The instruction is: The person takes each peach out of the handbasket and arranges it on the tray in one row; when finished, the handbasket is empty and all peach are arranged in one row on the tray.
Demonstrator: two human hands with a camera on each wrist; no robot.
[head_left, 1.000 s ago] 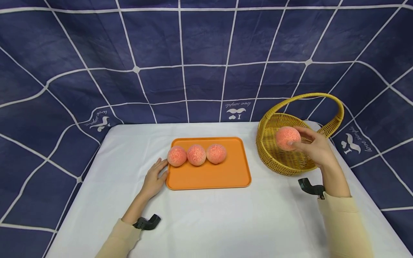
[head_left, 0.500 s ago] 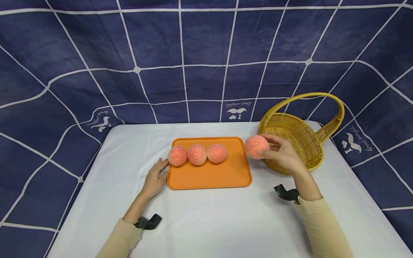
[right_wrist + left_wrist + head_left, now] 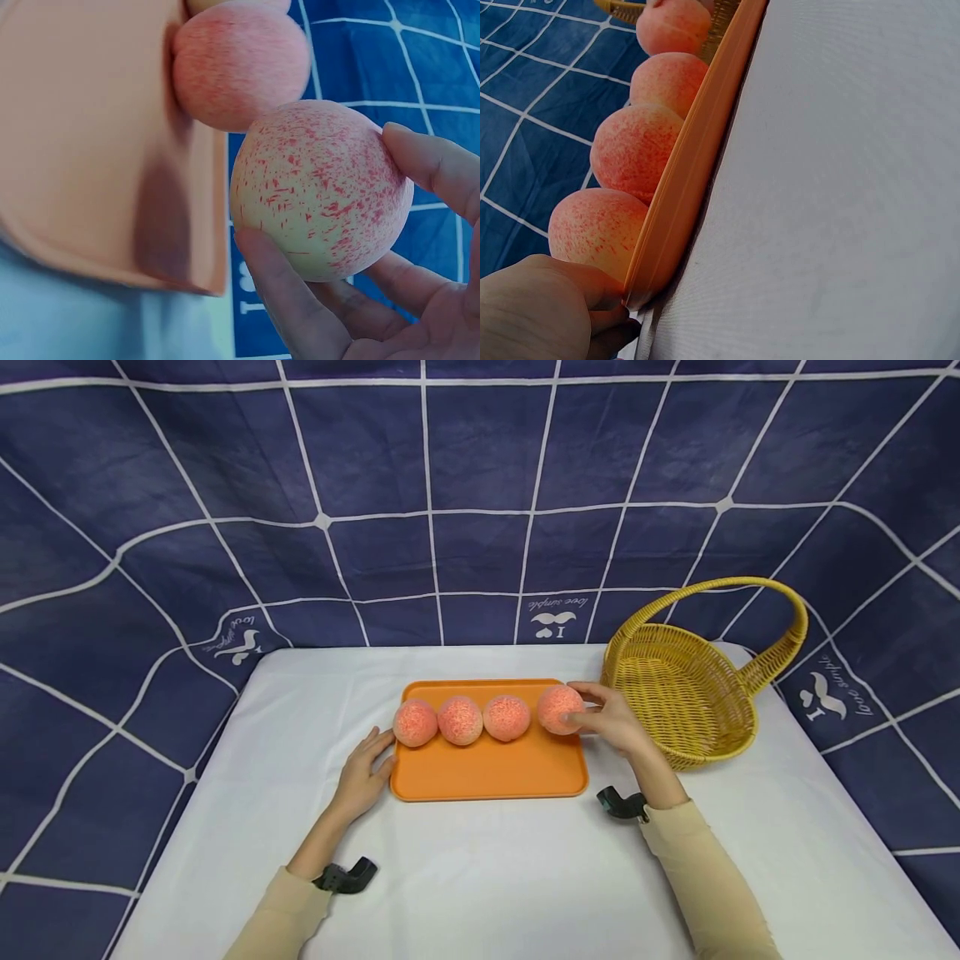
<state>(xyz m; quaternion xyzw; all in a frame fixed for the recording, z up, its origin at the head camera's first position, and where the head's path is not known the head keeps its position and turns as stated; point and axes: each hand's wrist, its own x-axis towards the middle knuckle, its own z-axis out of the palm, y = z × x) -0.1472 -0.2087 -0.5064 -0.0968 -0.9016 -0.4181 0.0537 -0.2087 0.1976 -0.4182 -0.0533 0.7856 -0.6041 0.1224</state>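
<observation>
In the head view, my right hand grips a pink, red-speckled peach between thumb and fingers, over the right end of the orange tray. Its speckled side faces the camera in the right wrist view, where a shadow falls on the tray beside it. Three more peaches sit in a row along the tray's far side: a left one, a middle one and a right one. My left hand rests its fingertips and thumb against the tray's left edge, close beside the leftmost peach.
A yellow wicker basket with a tall arched handle stands right of the tray, close behind my right hand. White cloth covers the table. A dark blue, white-gridded cloth hangs behind and at the sides.
My right hand has carried the peach leftward from over the basket to the tray's right end, beside the row. The left hand has stayed at the tray's left edge.
</observation>
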